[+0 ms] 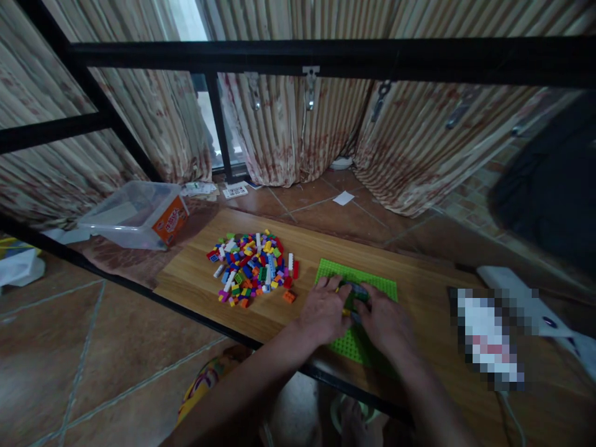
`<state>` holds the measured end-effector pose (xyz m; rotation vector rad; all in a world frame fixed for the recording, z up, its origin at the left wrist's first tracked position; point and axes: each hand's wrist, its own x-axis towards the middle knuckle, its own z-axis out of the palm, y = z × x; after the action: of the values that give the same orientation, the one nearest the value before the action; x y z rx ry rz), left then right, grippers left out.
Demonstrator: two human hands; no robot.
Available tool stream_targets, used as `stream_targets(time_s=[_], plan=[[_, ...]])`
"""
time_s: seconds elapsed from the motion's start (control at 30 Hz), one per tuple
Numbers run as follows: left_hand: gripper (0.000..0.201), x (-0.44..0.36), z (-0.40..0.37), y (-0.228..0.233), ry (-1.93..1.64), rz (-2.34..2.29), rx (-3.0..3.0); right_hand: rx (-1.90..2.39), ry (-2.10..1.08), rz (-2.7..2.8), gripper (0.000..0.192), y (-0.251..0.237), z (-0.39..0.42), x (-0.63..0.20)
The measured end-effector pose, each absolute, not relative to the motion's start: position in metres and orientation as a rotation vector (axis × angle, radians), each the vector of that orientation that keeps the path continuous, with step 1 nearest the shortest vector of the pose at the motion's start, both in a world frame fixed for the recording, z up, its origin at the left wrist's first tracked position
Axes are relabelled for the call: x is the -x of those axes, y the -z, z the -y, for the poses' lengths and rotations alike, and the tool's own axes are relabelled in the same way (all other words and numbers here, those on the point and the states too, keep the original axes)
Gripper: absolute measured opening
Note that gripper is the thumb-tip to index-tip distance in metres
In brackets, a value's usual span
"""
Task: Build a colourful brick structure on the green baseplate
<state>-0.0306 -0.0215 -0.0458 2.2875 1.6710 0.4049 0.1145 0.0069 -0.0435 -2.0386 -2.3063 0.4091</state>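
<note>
Both hands meet over the green baseplate (361, 273): left hand (325, 313) and right hand (384, 320) pinch small dark bricks (356, 290) between curled fingers. Brick pile (254, 267) lies left.

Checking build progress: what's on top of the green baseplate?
Both hands, left hand and right hand, rest on the green baseplate, around dark bricks. Anything beneath the palms is hidden.

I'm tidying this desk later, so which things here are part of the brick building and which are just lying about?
In use:
- left hand and right hand, together on a small brick piece
- green baseplate
- pile of loose bricks

Lying about:
- clear plastic tub
- paper scrap on floor
- white object at right
</note>
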Motion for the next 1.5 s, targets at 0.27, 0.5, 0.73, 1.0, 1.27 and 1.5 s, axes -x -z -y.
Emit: stream_targets(time_s=[0.27, 0.5, 0.73, 1.0, 1.27, 1.5], plan=[[0.059, 0.031, 0.020, 0.043, -0.377, -1.678, -2.270, 2.042, -0.425, 2.336, 0.041, 0.041, -0.008, -0.110], [0.055, 0.029, 0.018, 0.048, -0.502, -1.675, -2.258, 2.086, -0.381, 2.334, 0.041, 0.035, 0.000, -0.103], [0.059, 0.027, 0.023, 0.048, -0.483, -1.700, -2.257, 2.072, -0.379, 2.322, 0.041, 0.039, 0.000, -0.106], [0.060, 0.026, 0.024, 0.047, -0.438, -1.710, -2.265, 2.056, -0.360, 2.337, 0.042, 0.040, -0.001, -0.106], [0.062, 0.026, 0.024, 0.048, -0.422, -1.718, -2.251, 2.066, -0.343, 2.356, 0.042, 0.040, -0.001, -0.105], [0.066, 0.024, 0.025, 0.048, -0.411, -1.750, -2.210, 1.998, -0.481, 2.277, 0.044, 0.042, -0.007, -0.115]])
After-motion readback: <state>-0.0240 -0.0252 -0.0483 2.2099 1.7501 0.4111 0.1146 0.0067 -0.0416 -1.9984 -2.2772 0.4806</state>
